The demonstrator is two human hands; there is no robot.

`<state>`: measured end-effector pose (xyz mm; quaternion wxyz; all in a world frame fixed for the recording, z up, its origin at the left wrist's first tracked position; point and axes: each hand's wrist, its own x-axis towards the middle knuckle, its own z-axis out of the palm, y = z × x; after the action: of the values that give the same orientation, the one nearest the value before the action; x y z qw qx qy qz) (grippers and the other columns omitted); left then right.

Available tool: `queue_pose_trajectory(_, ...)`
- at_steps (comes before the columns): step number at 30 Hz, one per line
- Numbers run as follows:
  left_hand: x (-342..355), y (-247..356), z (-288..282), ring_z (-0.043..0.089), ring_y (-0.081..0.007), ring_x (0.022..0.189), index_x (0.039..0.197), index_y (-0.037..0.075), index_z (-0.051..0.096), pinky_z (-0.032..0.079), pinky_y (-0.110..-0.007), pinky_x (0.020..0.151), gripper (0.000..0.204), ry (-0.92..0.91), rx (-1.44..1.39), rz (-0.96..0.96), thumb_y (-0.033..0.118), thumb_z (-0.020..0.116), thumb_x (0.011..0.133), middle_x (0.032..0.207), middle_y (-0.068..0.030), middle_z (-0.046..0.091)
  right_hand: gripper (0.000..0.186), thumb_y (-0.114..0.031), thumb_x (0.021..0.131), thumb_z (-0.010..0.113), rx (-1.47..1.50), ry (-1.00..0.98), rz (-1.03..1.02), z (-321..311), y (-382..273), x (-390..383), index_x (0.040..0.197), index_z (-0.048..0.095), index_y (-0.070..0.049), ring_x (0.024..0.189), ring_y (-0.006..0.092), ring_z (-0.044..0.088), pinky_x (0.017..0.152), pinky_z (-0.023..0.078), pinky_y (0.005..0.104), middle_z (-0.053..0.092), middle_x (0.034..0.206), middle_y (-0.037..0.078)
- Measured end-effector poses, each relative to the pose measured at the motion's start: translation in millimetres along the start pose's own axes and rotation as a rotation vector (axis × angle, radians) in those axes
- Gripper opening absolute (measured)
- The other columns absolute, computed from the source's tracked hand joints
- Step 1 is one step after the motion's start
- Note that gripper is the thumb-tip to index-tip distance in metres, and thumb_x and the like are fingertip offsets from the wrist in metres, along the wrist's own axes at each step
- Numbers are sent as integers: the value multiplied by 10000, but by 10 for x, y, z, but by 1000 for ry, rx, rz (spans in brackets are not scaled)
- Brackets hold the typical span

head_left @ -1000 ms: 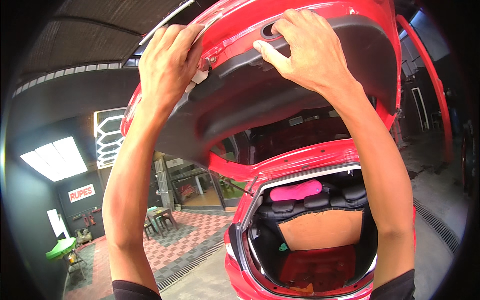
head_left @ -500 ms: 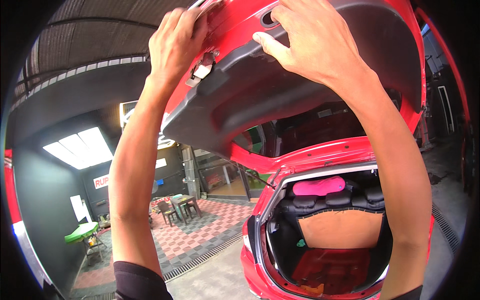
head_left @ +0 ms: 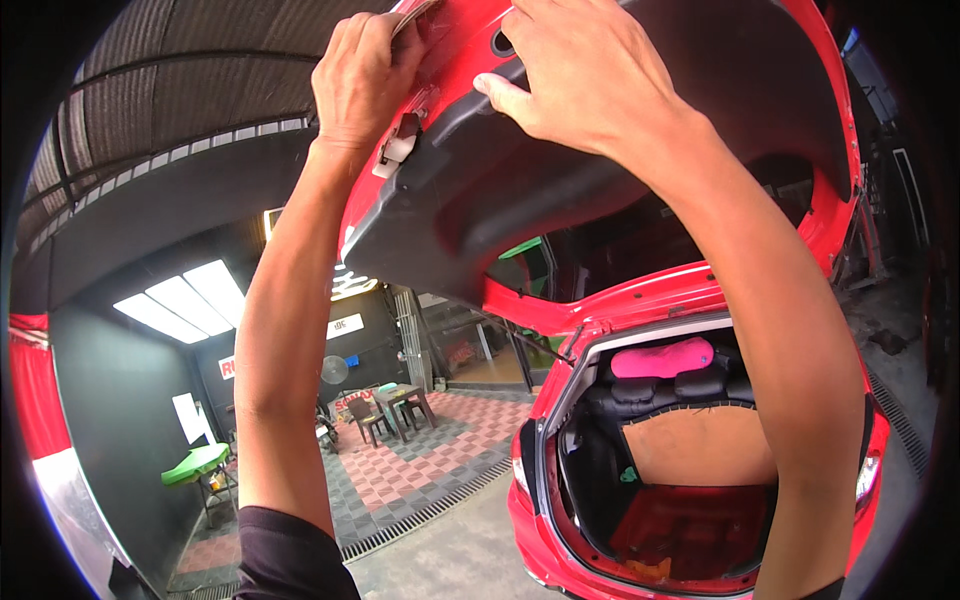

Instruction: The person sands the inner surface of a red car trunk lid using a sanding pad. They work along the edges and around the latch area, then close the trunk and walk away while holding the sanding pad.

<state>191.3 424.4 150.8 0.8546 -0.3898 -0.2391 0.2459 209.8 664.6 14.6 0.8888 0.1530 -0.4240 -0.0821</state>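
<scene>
Basically mid-work at a raised tailgate, judging by both hands up at its edge. The left hand (head_left: pixel 362 80) has thumb and fingers clamped together on a thin, flat greyish-brown piece (head_left: pixel 412 16), close to the glossy red metal tailgate (head_left: pixel 455 48); cannot tell whether the piece touches the paint. The right hand (head_left: pixel 595 80) has its thumb spread apart from the fingers, thumb tip by the edge of the moulded black plastic trim panel (head_left: pixel 590 195), fingers near a dark-rimmed oval opening (head_left: pixel 502 42); fingertips cut off at top, cannot tell if they grip. Between the hands, lower down, a small white-and-black fitting (head_left: pixel 400 148) sits at the panel's edge.

Done, as far as shows: tailgate open, panel lying along its inner side, piece in hand. How much of the edge is covered or left can't be told; nothing visible marks a finish. Below, the open boot has a bright pink oblong cushion (head_left: pixel 662 357) and a flat tan board (head_left: pixel 705 447) against the seat backs
</scene>
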Motion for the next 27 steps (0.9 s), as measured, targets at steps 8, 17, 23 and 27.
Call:
queue_pose_trajectory(8,27,39,-55,673,-313,862,1006,84,708,573,-440,753,148,-31,-36,-13,86,818,907,891,-85,677,468,-440,937,739,40,-108,-6,-206,-69,34,993,803,20,1077,325,671,1072,481,472,740,1024,182)
queue_pose_trajectory(17,8,110,-108,687,-332,874,993,62,712,577,-453,762,175,-62,-17,-96,58,838,871,899,-113,686,460,-389,874,854,127,-55,41,-53,16,14,1043,807,36,1139,287,667,1095,491,415,741,1103,130)
queue_pose_trajectory(23,201,219,-76,685,-343,865,989,55,727,563,-461,793,145,-75,-77,-123,67,826,885,911,-120,701,311,-382,895,740,-20,-21,27,37,47,-3,966,856,-103,1136,208,670,1058,465,408,756,1057,46)
queue_pose_trajectory(27,-122,85,-204,680,-327,850,1009,64,738,561,-460,790,164,-120,-7,-202,67,840,881,901,-111,700,277,-350,881,755,15,-91,52,-10,23,40,1005,863,-127,1161,191,664,1108,445,389,757,1104,26)
